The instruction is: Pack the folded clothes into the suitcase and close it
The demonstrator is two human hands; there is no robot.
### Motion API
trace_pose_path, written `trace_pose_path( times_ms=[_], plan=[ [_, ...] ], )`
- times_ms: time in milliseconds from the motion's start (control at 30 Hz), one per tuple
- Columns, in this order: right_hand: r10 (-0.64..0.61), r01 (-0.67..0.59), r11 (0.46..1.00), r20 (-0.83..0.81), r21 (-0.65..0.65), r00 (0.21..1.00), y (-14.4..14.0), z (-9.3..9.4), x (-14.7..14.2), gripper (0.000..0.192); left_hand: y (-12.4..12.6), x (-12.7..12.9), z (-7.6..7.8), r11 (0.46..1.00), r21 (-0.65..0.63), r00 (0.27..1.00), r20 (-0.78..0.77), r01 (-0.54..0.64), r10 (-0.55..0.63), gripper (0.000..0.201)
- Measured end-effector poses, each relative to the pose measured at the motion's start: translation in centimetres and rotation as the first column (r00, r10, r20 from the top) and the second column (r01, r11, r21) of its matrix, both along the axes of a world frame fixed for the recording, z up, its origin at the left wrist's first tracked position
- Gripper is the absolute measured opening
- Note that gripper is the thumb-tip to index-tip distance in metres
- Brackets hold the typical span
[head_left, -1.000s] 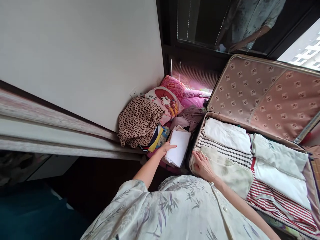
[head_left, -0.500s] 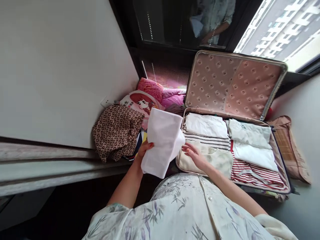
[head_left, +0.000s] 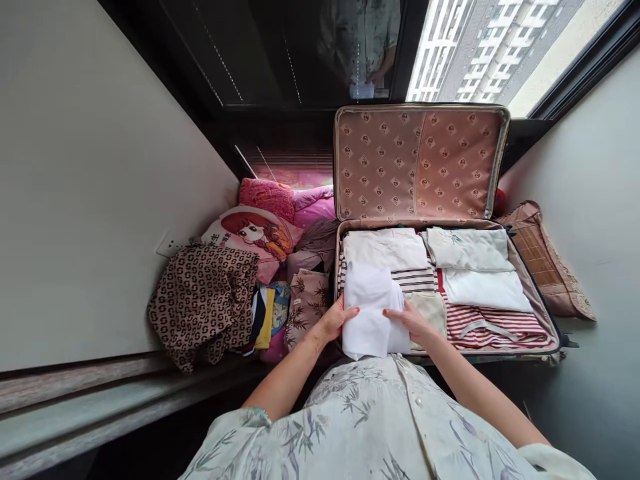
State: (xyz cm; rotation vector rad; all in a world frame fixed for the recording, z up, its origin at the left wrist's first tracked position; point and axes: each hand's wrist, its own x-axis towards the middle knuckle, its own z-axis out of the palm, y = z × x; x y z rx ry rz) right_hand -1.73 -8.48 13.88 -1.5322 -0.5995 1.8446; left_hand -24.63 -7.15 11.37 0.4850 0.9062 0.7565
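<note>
Daylight from window; sharp centre, wide-angle edges bent.

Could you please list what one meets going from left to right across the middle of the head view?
Brown patterned garment → cartoon pillow → left hand → white folded cloth → right hand → red striped garment → woven mat.

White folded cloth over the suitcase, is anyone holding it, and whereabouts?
Yes. The folded white cloth is held by both hands: the left hand grips its left edge, the right hand its right edge, over the suitcase's near left corner.
</note>
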Motion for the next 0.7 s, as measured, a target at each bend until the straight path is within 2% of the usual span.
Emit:
trace_pose_path(
  times_ms=[67, 167, 233, 267, 300, 333, 367, 400, 433, 467, 533, 633, 700],
  plan=[
    [-0.01, 0.008, 0.997, 0.025, 0.079, 1.0, 1.0, 0.0, 0.3, 0.065, 1.1, 0.5, 0.6, 0.998, 0.059, 1.0, -0.003, 0.001, -0.001, 0.101],
    [0.022, -0.037, 0.97, 0.063, 0.241, 0.998, 4.8, 0.5, 0.7, 0.07, 4.7, 0.8, 2.0, 0.965, 0.256, 0.993, -0.089, -0.053, 0.078, 0.106],
    [0.056, -0.111, 0.934, 0.169, 0.339, 0.984, 7.9, 0.7, 0.7, 0.08, 7.4, 0.8, 2.6, 0.926, 0.372, 0.94, -0.287, -0.065, 0.182, 0.108],
    [0.06, -0.173, 0.912, 0.295, 0.371, 0.954, 9.2, 0.6, 0.6, 0.085, 8.5, 0.8, 2.7, 0.907, 0.418, 0.867, -0.433, -0.048, 0.246, 0.108],
    [0.055, -0.255, 0.889, 0.463, 0.381, 0.885, 10.2, 0.3, 0.4, 0.09, 9.3, 0.8, 2.6, 0.887, 0.461, 0.754, -0.581, -0.005, 0.306, 0.107],
    [0.049, -0.358, 0.862, 0.642, 0.36, 0.765, 10.8, -0.1, 0.2, 0.092, 9.8, 0.9, 2.3, 0.862, 0.503, 0.616, -0.7, 0.067, 0.361, 0.104],
    [0.048, -0.467, 0.83, 0.795, 0.304, 0.604, 11.1, -0.7, -0.2, 0.093, 10.0, 1.1, 1.9, 0.826, 0.539, 0.483, -0.774, 0.166, 0.409, 0.101],
    [0.053, -0.565, 0.793, 0.899, 0.227, 0.435, 11.0, -1.4, -0.6, 0.092, 10.0, 1.4, 1.2, 0.778, 0.561, 0.382, -0.81, 0.283, 0.445, 0.097],
    [0.061, -0.643, 0.752, 0.955, 0.147, 0.289, 10.6, -2.3, -1.0, 0.089, 9.8, 1.7, 0.5, 0.722, 0.563, 0.321, -0.825, 0.403, 0.465, 0.092],
    [0.073, -0.7, 0.71, 0.981, 0.076, 0.181, 10.1, -3.2, -1.5, 0.085, 9.6, 2.2, -0.5, 0.667, 0.545, 0.289, -0.837, 0.507, 0.464, 0.087],
    [0.108, -0.77, 0.638, 0.992, -0.022, 0.061, 9.0, -4.9, -2.2, 0.075, 9.1, 3.2, -2.6, 0.603, 0.466, 0.241, -0.876, 0.647, 0.419, 0.078],
    [0.157, -0.829, 0.551, 0.988, -0.099, -0.014, 8.0, -7.1, -2.4, 0.065, 9.1, 4.4, -5.8, 0.614, 0.316, 0.143, -0.938, 0.723, 0.314, 0.069],
    [0.158, -0.853, 0.508, 0.987, -0.116, -0.04, 8.0, -8.1, -2.1, 0.064, 9.5, 4.9, -7.3, 0.628, 0.256, 0.106, -0.958, 0.735, 0.267, 0.068]
  ],
)
